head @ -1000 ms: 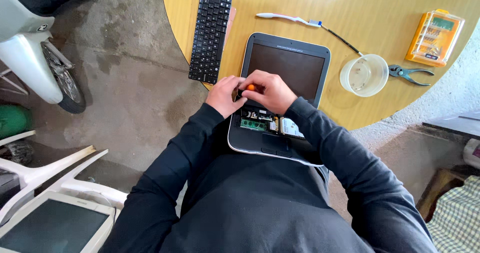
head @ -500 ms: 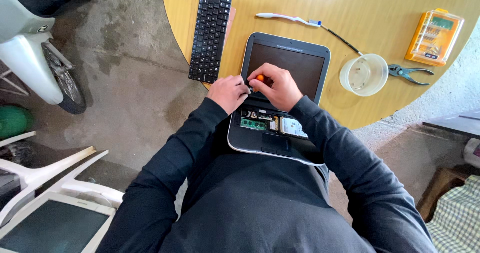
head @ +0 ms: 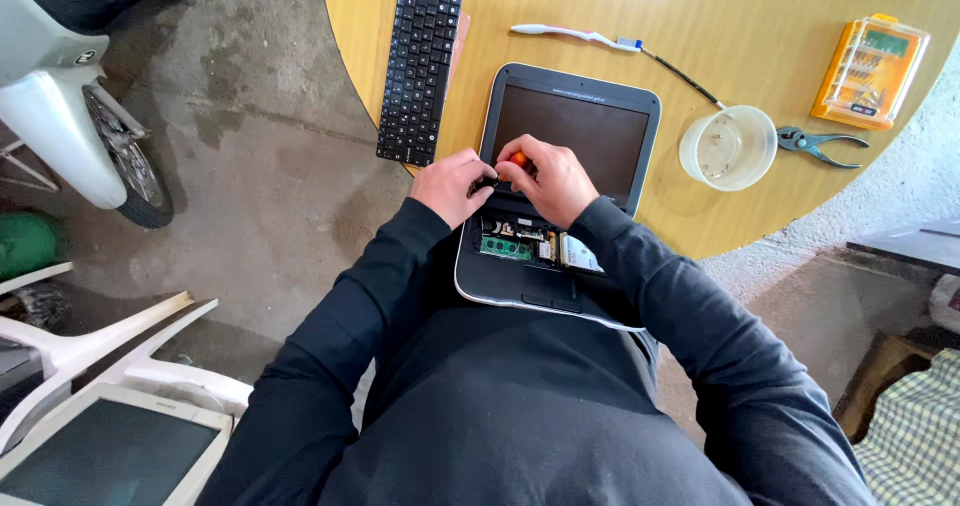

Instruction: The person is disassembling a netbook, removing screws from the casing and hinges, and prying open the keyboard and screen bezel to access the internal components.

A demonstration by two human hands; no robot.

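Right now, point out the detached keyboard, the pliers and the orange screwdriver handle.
detached keyboard (head: 418, 74), head view, middle of its key field.
pliers (head: 820, 146), head view, on the handles.
orange screwdriver handle (head: 518, 159), head view, the tip showing between the hands.

One laptop (head: 560, 196), one keyboard (head: 418, 72), one toothbrush (head: 575, 36), one cup (head: 727, 147), one pliers (head: 820, 146).

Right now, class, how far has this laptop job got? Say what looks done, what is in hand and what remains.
Done: the keyboard is off and lies on the table, baring the circuit boards in the laptop. In hand: the left hand and right hand meet at the hinge edge around an orange-handled screwdriver. Left: the boards sit in place; the base is open.
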